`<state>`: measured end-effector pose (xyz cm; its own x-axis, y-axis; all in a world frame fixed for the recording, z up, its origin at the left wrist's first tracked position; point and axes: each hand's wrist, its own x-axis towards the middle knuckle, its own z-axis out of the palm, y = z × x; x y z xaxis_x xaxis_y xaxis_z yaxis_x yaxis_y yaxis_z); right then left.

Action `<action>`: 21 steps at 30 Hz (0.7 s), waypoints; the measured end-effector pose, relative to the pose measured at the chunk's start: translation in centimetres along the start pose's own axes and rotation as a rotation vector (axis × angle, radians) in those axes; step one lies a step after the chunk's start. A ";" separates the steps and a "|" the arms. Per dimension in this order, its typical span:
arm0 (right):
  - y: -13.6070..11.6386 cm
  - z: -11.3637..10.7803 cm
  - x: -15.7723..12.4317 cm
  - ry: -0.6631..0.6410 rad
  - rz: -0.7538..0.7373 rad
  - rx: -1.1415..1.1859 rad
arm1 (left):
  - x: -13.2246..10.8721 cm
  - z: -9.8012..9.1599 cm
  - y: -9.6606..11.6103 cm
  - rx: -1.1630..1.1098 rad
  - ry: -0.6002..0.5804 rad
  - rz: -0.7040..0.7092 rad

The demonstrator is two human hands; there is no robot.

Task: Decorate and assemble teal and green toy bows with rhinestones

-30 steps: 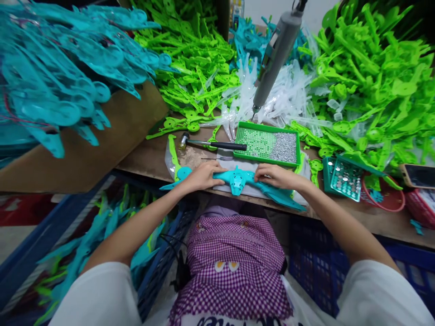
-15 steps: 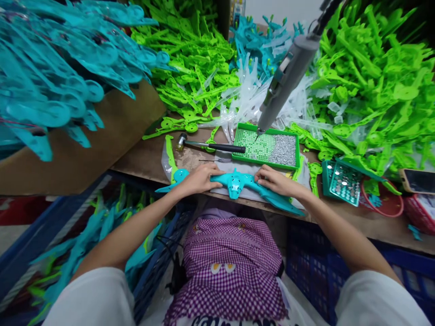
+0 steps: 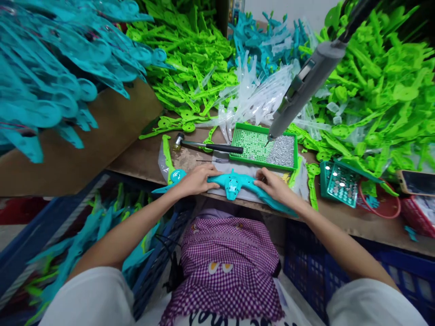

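A long turquoise plastic part, with a raised middle and two wing-like ends, lies across the front edge of the bench. My left hand grips its left arm, thumb in front and fingers behind. On the right arm, my right hand is closed around it in the same way. Behind the part stands a green tray with small silver screws heaped on its right side. A grey electric screwdriver hangs over that tray, its tip just above it.
A hammer lies left of the tray, near a thin screwdriver. Green parts and clear pieces pile up behind. Turquoise parts fill a carton at left. A teal tray, red basket and phone sit right.
The hanging screwdriver has swung to the right. My right hand has changed its hold, its thumb and fingers now round the right arm of the part.
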<state>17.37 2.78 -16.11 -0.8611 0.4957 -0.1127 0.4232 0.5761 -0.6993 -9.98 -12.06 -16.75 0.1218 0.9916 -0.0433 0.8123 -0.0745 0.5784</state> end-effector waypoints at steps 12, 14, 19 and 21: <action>-4.1 -10.9 14.2 0.689 -0.342 0.409 | 0.0 -0.6 0.7 -0.029 -0.032 -0.051; -3.1 -9.3 14.3 0.693 -0.273 0.450 | 0.0 -0.6 0.7 -0.040 -0.040 -0.055; -1.9 -5.6 12.0 0.786 -0.159 0.657 | 0.1 -0.6 0.6 -0.058 -0.032 -0.052; -2.1 -5.0 11.7 0.803 -0.132 0.719 | 0.1 -0.5 0.5 -0.064 -0.028 -0.044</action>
<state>7.80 10.68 -12.46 -0.3417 0.8888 0.3055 -0.1482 0.2701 -0.9514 -9.88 -11.98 -16.06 0.1039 0.9903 -0.0923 0.7789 -0.0233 0.6267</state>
